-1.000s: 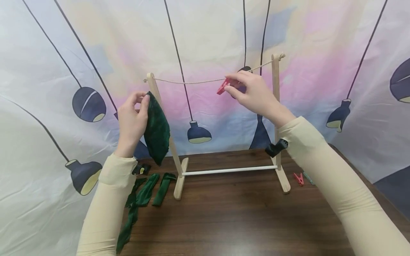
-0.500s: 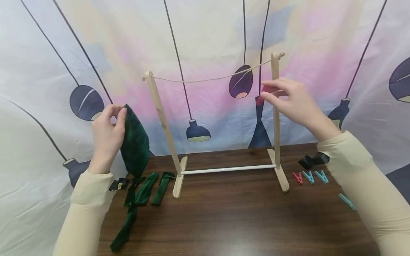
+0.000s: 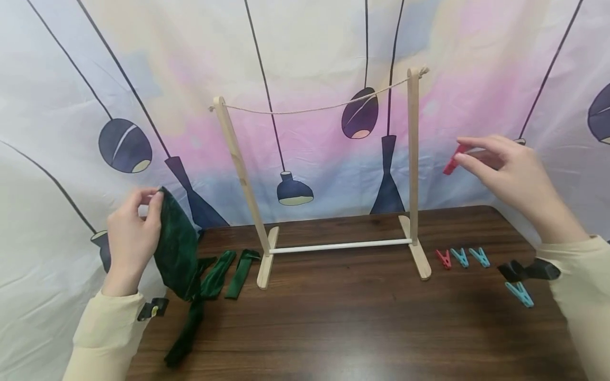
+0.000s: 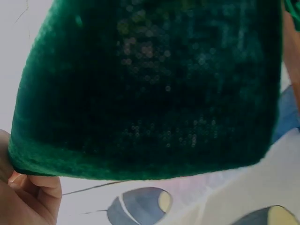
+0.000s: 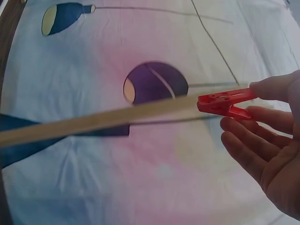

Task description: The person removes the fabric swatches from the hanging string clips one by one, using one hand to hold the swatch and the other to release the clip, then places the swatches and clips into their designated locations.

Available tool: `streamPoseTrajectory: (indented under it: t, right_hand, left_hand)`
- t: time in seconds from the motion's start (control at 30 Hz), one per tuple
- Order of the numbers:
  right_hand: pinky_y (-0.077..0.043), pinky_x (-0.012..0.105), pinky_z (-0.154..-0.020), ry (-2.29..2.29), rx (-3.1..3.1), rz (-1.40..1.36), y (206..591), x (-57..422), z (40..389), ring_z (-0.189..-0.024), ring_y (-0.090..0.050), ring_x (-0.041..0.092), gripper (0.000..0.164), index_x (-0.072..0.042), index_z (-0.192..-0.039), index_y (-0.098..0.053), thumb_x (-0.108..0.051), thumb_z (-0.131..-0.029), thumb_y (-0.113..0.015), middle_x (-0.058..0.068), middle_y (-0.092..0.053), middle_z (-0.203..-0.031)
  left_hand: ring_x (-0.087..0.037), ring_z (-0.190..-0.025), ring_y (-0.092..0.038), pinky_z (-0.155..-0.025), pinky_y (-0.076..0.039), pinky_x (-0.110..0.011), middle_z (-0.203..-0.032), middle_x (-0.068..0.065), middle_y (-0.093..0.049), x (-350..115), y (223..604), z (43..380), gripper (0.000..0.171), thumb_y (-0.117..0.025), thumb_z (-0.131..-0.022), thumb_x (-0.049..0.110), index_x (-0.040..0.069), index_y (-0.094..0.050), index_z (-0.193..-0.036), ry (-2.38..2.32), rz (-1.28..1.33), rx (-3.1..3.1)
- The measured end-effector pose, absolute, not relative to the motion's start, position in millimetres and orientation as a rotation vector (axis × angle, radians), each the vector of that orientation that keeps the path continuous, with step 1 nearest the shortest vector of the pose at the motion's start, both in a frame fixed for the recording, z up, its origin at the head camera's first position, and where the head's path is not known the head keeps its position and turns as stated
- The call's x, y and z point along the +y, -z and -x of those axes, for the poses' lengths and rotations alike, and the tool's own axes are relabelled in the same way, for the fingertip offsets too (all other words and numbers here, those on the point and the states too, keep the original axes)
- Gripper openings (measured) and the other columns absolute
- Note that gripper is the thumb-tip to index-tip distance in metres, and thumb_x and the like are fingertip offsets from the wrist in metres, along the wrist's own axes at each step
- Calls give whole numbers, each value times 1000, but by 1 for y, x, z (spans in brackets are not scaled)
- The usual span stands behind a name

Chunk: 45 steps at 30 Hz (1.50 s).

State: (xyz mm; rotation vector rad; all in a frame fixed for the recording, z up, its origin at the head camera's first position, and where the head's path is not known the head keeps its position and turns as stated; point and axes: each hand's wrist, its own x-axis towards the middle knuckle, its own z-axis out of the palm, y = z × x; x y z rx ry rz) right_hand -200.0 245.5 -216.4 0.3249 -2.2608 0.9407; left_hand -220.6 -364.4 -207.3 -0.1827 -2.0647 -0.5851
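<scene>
My left hand point(image 3: 133, 233) pinches a dark green velvet cloth point(image 3: 176, 243) by its top corner, left of the wooden rack point(image 3: 245, 182). The cloth hangs down, its lower end in front of the green pieces on the table; it fills most of the left wrist view. In my right hand point(image 3: 514, 182), thumb and fingers pinch a red clothespin point(image 5: 225, 102) at its handle ends. That hand is in the air to the right of the rack's right post point(image 3: 413, 159). A thin rope point(image 3: 305, 111) runs between the tops of the two posts, with nothing hung on it.
Several green velvet strips point(image 3: 240, 275) lie left of the rack on the brown table point(image 3: 333, 317). Right of the rack lie a red clothespin point(image 3: 443, 259) and three blue clothespins point(image 3: 519, 293). A white rod point(image 3: 340, 246) joins the rack's feet. A printed curtain point(image 3: 314, 47) hangs behind.
My right hand has moved from the rope rightward and down past the right post, still holding the red clothespin. My left hand has moved left and down with the green cloth.
</scene>
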Motion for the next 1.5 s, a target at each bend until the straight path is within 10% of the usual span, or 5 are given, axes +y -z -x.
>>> streamPoseTrajectory:
  t: [0.13, 0.43, 0.8, 1.13, 1.5]
  right_hand:
    - [-36, 11, -71, -948, -2256, -244, 235, 262, 191, -85, -54, -24, 43, -17, -136, -65, -26, -95, -72, -30, -58, -104]
    - [-37, 9, -69, -867, -2400, -61, 273, 286, 177, -81, -38, -32, 49, -7, -139, -60, -34, -99, -66, 24, -62, -126]
    - [-40, 18, -59, -841, -2497, -21, 311, 300, 171, -75, -43, -27, 49, -6, -137, -62, -36, -98, -66, 12, -66, -115]
    - [-48, 39, -66, -829, -2580, -51, 338, 300, 171, -100, -64, 44, 50, 0, -135, -61, -35, -100, -64, 26, -64, -119]
    - [-48, 43, -68, -840, -2653, -125, 361, 300, 172, -104, -62, 49, 48, 0, -132, -63, -34, -99, -65, 28, -66, -118]
  left_hand:
    - [27, -63, -36, -60, -32, -5, -98, -23, -72, -371, 224, 215, 26, -59, -102, 19, -2, -69, -113, 555, 186, -2077]
    - [14, -53, -36, -54, -32, -18, -93, -20, -72, -384, 267, 204, 21, -61, -101, 17, 0, -69, -109, 519, 144, -2149]
    - [-14, -54, -64, -50, -37, -13, -88, -19, -72, -386, 305, 192, 11, -66, -97, 8, 1, -70, -104, 520, 180, -2208]
    - [-18, -54, -55, -51, -40, -31, -84, -16, -72, -375, 332, 187, 9, -66, -97, 7, 0, -69, -102, 525, 202, -2258]
    - [-7, -41, -30, -41, -29, -27, -80, -8, -68, -361, 367, 185, 15, -60, -103, 14, 1, -66, -108, 617, 183, -2464]
